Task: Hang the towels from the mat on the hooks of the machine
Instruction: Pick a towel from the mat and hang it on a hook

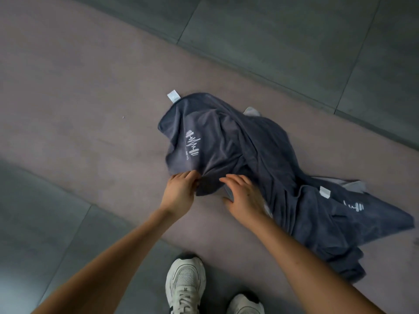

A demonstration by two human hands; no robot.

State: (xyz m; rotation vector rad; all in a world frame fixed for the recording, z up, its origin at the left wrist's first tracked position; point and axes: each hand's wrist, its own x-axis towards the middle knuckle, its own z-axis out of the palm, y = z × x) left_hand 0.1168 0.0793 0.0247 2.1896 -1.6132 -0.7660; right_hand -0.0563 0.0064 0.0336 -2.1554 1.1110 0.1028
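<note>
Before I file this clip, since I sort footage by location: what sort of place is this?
Probably a gym: a long mat lies on grey floor tiles, the dark towels on it carry a dumbbell logo, and the person wears trainers.

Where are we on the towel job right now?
Nothing looks hung: the dark towels lie heaped on the mat. In hand: the left hand pinches a towel edge, the right hand touches the heap beside it. Left: lifting and hanging them; no hooks in view.
</note>
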